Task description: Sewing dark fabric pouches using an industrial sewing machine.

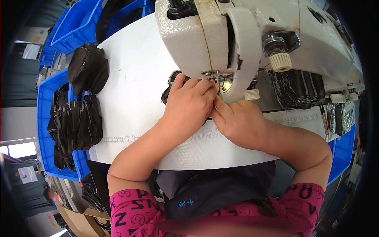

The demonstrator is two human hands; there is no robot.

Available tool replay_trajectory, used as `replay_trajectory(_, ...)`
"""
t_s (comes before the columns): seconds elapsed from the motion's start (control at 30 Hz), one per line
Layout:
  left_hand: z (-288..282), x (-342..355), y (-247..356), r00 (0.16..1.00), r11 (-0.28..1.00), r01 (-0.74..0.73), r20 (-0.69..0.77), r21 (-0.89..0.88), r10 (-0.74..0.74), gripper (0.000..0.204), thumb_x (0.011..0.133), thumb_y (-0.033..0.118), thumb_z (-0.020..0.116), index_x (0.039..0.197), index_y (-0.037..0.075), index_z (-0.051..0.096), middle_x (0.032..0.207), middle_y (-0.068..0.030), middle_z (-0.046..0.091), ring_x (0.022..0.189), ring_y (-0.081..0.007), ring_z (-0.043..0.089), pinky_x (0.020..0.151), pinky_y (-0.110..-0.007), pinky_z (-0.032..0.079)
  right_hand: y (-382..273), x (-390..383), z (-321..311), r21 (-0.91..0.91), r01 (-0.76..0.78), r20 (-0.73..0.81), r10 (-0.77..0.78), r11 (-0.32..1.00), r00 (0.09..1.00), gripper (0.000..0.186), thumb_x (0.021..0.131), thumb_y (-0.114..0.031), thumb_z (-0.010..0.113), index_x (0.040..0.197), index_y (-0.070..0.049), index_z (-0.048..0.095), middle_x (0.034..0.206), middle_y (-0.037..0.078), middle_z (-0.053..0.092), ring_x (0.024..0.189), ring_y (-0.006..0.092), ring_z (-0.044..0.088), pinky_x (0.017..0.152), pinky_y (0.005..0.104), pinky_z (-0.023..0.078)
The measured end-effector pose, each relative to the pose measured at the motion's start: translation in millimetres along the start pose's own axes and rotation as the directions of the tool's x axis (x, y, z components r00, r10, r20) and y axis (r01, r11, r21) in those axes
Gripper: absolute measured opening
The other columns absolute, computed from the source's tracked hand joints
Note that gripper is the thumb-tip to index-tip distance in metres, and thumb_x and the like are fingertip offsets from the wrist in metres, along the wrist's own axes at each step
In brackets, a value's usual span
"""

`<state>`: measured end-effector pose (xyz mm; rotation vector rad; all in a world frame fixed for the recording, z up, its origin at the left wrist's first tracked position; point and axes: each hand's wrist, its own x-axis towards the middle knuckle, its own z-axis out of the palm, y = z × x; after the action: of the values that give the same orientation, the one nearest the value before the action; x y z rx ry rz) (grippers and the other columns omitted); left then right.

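A white sewing machine (pixel 185 39) stands over the white table, its presser foot (pixel 223 81) low at the cloth. Beneath it lies a dark fabric piece (pixel 166 94), mostly covered by my hands. My left hand (pixel 191 100) is closed over this piece, fingertips bunched right beside the presser foot. From the other side my right hand (pixel 242 120) meets it, fingers curled and the index finger reaching toward the left fingertips. Both hands touch near the needle area. The fabric between the fingers is largely hidden.
Bundles of dark fabric pieces (pixel 77 122) sit at the left over a blue bin (pixel 43 118). Another dark stack with frayed edges (pixel 300 89) lies right of the needle, under the machine arm. A printed ruler strip (pixel 122 138) crosses the white table (pixel 134 83). Small tools (pixel 325 118) lie far right.
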<state>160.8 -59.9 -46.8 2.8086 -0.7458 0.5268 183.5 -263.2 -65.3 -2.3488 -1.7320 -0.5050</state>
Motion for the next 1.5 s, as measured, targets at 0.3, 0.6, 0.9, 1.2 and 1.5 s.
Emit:
replay_trajectory(0.3, -0.9, -0.2, -3.2, 0.998, 0.997, 0.033, -0.044, -0.070, -0.036, 0.028, 0.080, 0.011, 0.079, 0.108, 0.011, 0.079, 0.104, -0.0003, 0.074, 0.093, -0.0238, 0.070, 0.084, -0.039, 0.050, 2.5, -0.6, -1.4, 0.056, -0.010, -0.028, 0.012, 0.998, 1.000, 0.034, 0.076, -0.013, 0.068, 0.102, 0.007, 0.073, 0.110, 0.029, 0.072, 0.062, 0.0207, 0.066, 0.052, 0.0341, 0.051)
replay_trajectory(0.6, -11.3, 0.9, -4.5, 0.998, 0.999, -0.026, 0.063, -0.021, 0.028, 0.034, 0.075, 0.011, 0.081, 0.109, 0.012, 0.079, 0.111, 0.0029, 0.073, 0.096, -0.0188, 0.069, 0.084, -0.038, 0.049, 1.2, -0.8, -0.7, 0.072, -0.019, -0.031, 0.021, 0.997, 0.999, 0.033, 0.078, -0.013, 0.067, 0.104, 0.006, 0.074, 0.114, 0.030, 0.073, 0.061, 0.0206, 0.066, 0.054, 0.0341, 0.051)
replay_trajectory(0.9, -4.9, -1.8, -4.6, 0.998, 0.998, -0.063, 0.033, 0.028, 0.062, 0.029, 0.072, 0.013, 0.074, 0.100, 0.008, 0.077, 0.101, 0.0017, 0.068, 0.094, -0.0182, 0.063, 0.097, -0.040, 0.050, 0.7, 1.3, 0.6, 0.052, -0.002, -0.041, 0.004, 0.999, 0.999, 0.032, 0.077, -0.014, 0.067, 0.101, 0.006, 0.074, 0.108, 0.028, 0.073, 0.063, 0.0208, 0.066, 0.054, 0.0336, 0.050)
replay_trajectory(1.2, -3.6, -2.6, -8.0, 0.999, 0.999, -0.043, 0.025, -0.007, 0.044, 0.034, 0.077, 0.012, 0.077, 0.111, 0.011, 0.078, 0.110, 0.0017, 0.073, 0.096, -0.0190, 0.069, 0.082, -0.037, 0.048, -1.3, 0.6, -3.4, 0.006, -0.036, 0.003, 0.036, 0.999, 0.999, 0.030, 0.079, -0.013, 0.067, 0.104, 0.002, 0.073, 0.113, 0.017, 0.073, 0.067, 0.0168, 0.064, 0.057, 0.0319, 0.051)
replay_trajectory(1.5, -2.5, 0.2, -2.1, 0.999, 0.999, -0.044, -0.005, -0.024, 0.043, 0.025, 0.072, 0.011, 0.073, 0.097, 0.007, 0.074, 0.094, 0.0009, 0.066, 0.084, -0.0188, 0.064, 0.079, -0.034, 0.050, -1.6, 0.4, -2.1, 0.018, -0.039, 0.022, 0.039, 0.999, 0.999, 0.031, 0.079, -0.013, 0.067, 0.105, 0.001, 0.073, 0.112, 0.016, 0.072, 0.065, 0.0171, 0.063, 0.057, 0.0322, 0.052)
